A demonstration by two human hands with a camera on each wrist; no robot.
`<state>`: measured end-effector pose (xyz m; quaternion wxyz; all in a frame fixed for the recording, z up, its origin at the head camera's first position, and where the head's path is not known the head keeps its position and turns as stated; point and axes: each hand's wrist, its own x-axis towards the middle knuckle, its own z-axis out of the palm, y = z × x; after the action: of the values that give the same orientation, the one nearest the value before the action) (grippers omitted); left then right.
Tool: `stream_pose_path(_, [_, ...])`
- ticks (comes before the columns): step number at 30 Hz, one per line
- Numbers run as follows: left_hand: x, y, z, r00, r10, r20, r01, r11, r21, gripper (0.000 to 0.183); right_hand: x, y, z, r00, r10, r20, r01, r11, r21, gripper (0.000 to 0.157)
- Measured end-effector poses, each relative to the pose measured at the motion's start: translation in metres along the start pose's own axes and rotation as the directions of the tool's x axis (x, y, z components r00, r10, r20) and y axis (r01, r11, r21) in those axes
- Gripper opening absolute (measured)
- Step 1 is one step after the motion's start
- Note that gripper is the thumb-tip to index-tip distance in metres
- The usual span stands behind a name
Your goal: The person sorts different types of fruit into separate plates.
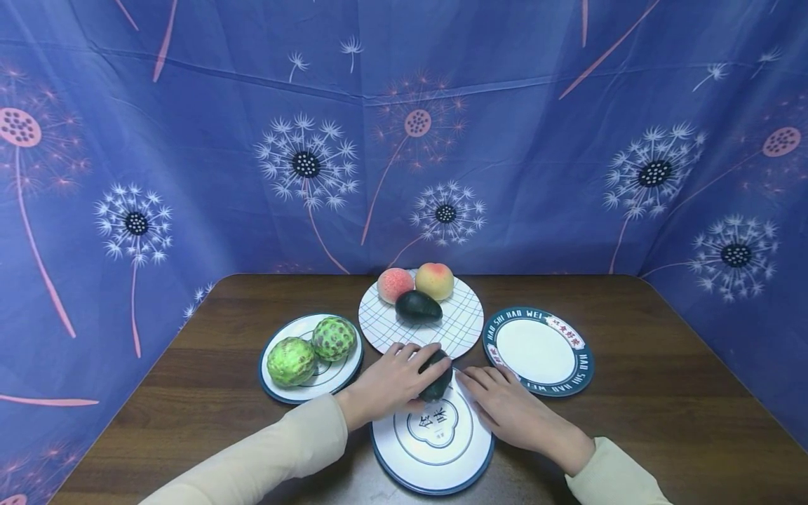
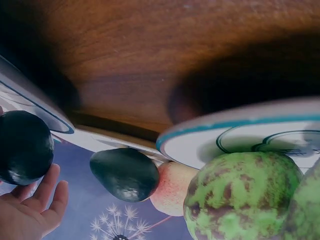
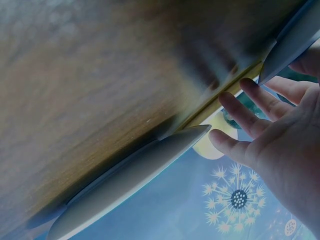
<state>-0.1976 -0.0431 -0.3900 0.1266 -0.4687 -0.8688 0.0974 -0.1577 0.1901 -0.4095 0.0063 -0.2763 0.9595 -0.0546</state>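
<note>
L hand [image 1: 396, 379], fingers clamped on avocado [image 1: 436, 387] over wht plate [image 1: 442, 477] — R hand [image 1: 508, 409] beside it, fingers apart.

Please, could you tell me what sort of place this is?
Probably a small staged tabletop corner, perhaps for filming: a blue dandelion-print cloth hangs behind a wooden table, on which plates stand, some bearing fruit.

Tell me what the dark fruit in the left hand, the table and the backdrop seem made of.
Dark fruit: plastic or real skin, glossy, with bright highlights; the look leaves that open. Table: wood or wood-look laminate, low sheen, with brown grain. Backdrop: probably printed cloth, mostly matte, with creases and folds.
</note>
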Motion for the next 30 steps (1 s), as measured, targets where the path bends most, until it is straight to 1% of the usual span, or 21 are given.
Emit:
stream_pose_path(4, [0.0011, 0.0022, 0.0019, 1.0, 0.005, 0.006, -0.005, 1.0, -0.005, 0.081, 0.0002, -0.0007, -0.0011, 1.0, 0.011, 0.007, -0.011, 1.0, 0.006, 0.049])
stream_pose_path(11, [0.0033, 0.0052, 0.0047, 1.0, 0.024, 0.003, -0.024, 0.999, 0.028, 0.077, 0.0007, -0.0002, -0.0008, 1.0, 0.015, 0.011, -0.015, 1.0, 0.006, 0.049])
stream_pose_path(23, [0.0065, 0.0087, 0.0049, 1.0, 0.021, -0.019, -0.019, 0.993, 0.116, 0.079, 0.0001, 0.0009, -0.0015, 1.0, 0.003, 0.011, -0.003, 1.0, -0.003, 0.05])
stream_pose_path(27, [0.0063, 0.0082, 0.0053, 0.999, 0.029, -0.032, -0.025, 0.991, 0.134, 0.079, 0.0003, 0.0007, -0.0017, 1.0, 0.009, 0.017, -0.009, 1.0, -0.001, 0.05])
stream_pose_path(30, [0.0059, 0.007, 0.0045, 0.999, 0.031, -0.022, -0.028, 0.991, 0.134, 0.08, 0.0009, 0.0005, -0.0022, 1.0, 0.01, 0.019, -0.01, 1.0, -0.004, 0.05])
